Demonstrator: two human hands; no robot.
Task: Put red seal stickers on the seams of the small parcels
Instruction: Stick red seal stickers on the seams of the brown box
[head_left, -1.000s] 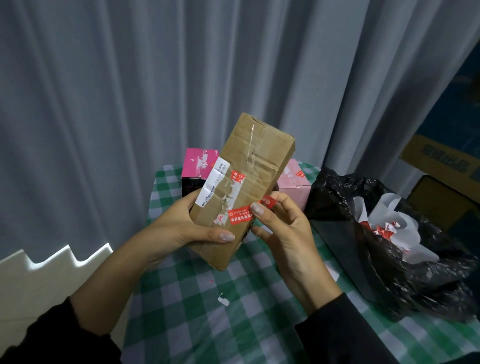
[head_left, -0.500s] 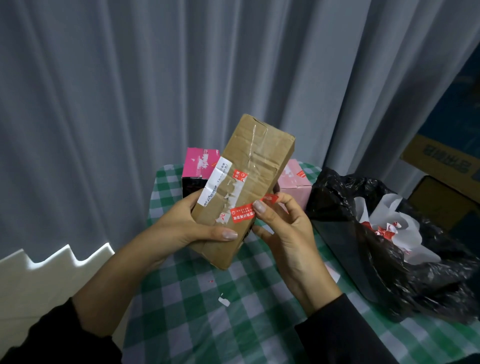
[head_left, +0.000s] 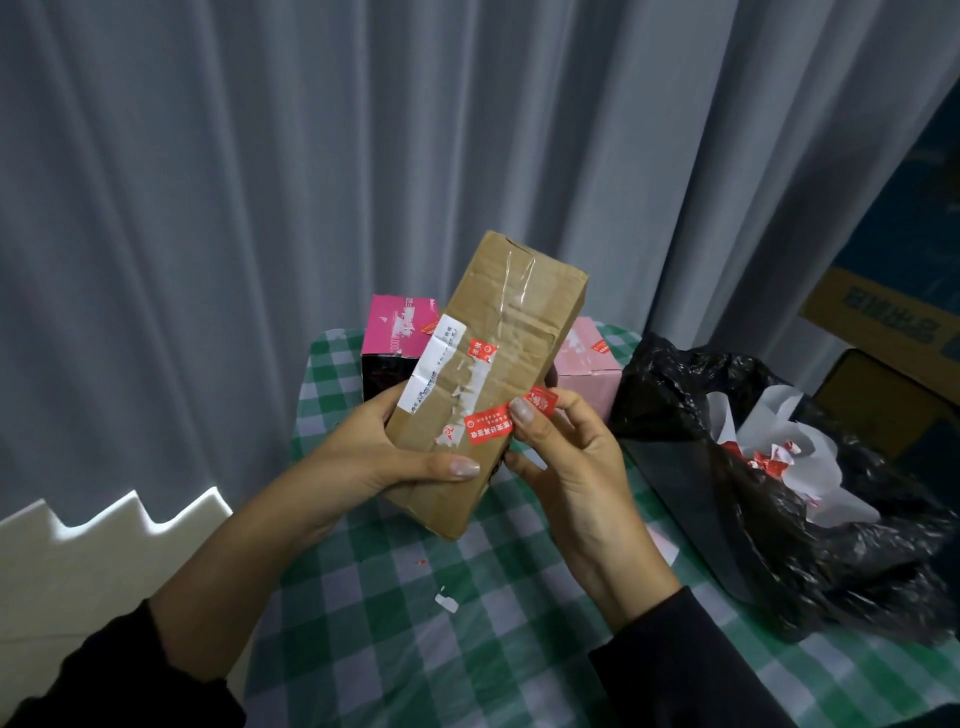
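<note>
A long brown cardboard parcel (head_left: 511, 332) is held tilted above the table, taped along its face with a white label. My left hand (head_left: 374, 457) grips its lower left side, thumb across the front. A red seal sticker (head_left: 488, 426) lies across the parcel's right edge, half stuck on the face, its free end (head_left: 543, 401) off the side. My right hand (head_left: 566, 467) pinches that sticker, thumb pressing on it. A smaller red sticker (head_left: 482, 349) sits higher on the tape.
A magenta box (head_left: 397, 327) and a pale pink box (head_left: 589, 358), each with a red sticker, stand behind on the green checked tablecloth (head_left: 395, 639). A black plastic bag (head_left: 779, 488) with white backing paper lies at the right. Grey curtain behind; paper scraps on the cloth.
The parcel and both hands have stayed nearly still; my right thumb has slid slightly along the red sticker at the parcel's edge.
</note>
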